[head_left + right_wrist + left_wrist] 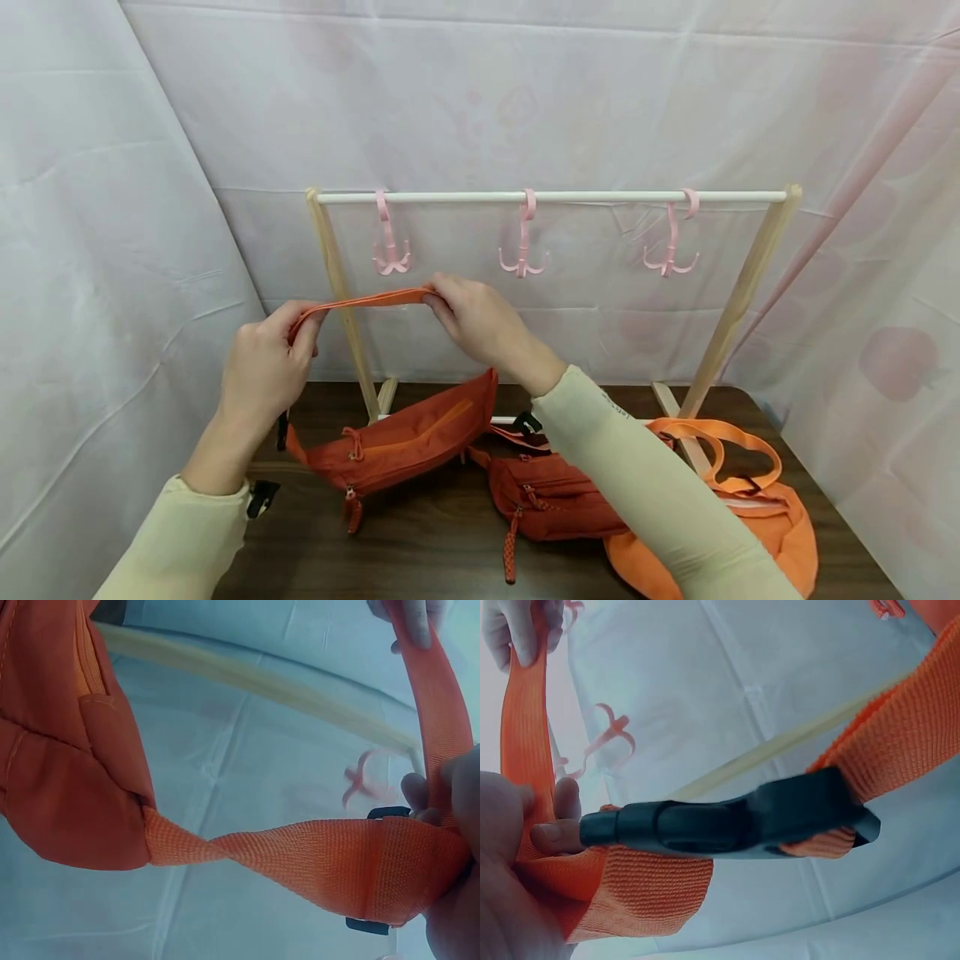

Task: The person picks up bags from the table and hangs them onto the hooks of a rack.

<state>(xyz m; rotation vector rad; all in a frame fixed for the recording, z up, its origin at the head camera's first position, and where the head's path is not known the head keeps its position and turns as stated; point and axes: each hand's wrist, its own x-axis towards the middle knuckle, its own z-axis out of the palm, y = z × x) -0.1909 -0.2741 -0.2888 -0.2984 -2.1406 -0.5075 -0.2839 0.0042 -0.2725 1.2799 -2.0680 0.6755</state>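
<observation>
My left hand (266,358) and right hand (476,321) both pinch the orange webbing strap (367,300) of a red-orange waist bag (408,433). The strap is stretched nearly level between them, and the bag hangs tilted below, its right end higher. Zipper pulls dangle from its front. In the left wrist view a black buckle (727,821) sits on the strap beside the left palm. The right wrist view shows a twisted length of strap (270,859) running from the bag's end (75,787) to the right hand (457,825).
A wooden rack with a white bar (600,197) carries three pink hooks, the left one (392,258) closest to the hands. On the dark table (300,533) lie a second red waist bag (558,500) and an orange bag (787,533), partly behind the right sleeve.
</observation>
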